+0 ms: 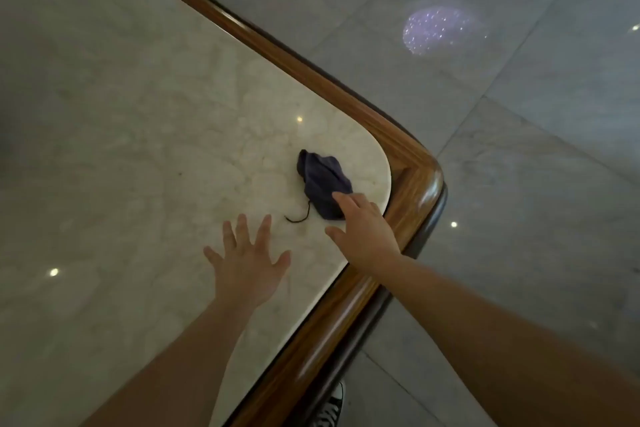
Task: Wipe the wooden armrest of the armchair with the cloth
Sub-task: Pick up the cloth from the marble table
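Note:
A crumpled dark blue cloth [322,180] lies on a marble tabletop near its rounded corner, a loose thread trailing from it. My right hand [363,229] reaches over the wooden rim with its fingers spread, fingertips touching the cloth's near edge without closing on it. My left hand [247,258] hovers flat over the marble to the left of the cloth, fingers apart and holding nothing. No armchair or armrest is in view.
The marble table [138,135] has a raised polished wooden rim [412,184] round its corner. Beyond the rim is a glossy tiled floor [519,166] with light reflections. A black-and-white sneaker [330,409] shows at the bottom edge.

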